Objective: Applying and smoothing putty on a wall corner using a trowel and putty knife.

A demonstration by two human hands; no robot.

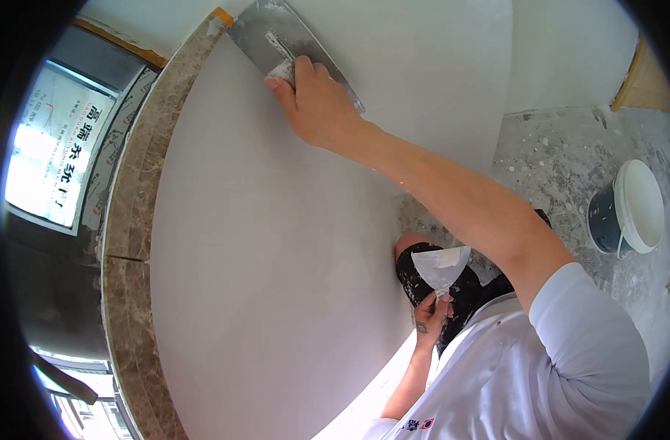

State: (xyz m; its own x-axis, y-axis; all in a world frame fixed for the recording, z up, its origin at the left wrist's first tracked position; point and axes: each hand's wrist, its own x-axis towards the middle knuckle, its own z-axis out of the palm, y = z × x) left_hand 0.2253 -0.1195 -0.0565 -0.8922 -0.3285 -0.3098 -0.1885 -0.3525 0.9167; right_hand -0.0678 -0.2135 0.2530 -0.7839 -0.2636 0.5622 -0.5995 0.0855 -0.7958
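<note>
Speckled grey floor (551, 165), dark bucket (606, 213) on it

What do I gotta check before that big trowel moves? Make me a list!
1. Right hand holding the trowel: ok.
2. Trowel handle clean: not ok, whitish smears on it.
3. Left hand holding the scraper by its handle: ok.
4. Trowel corner off the brown stone ledge: cannot tell, it's right by the edge.
5. Bucket standing on the floor: ok.
6. Anything left inside the bucket: cannot tell.
</note>
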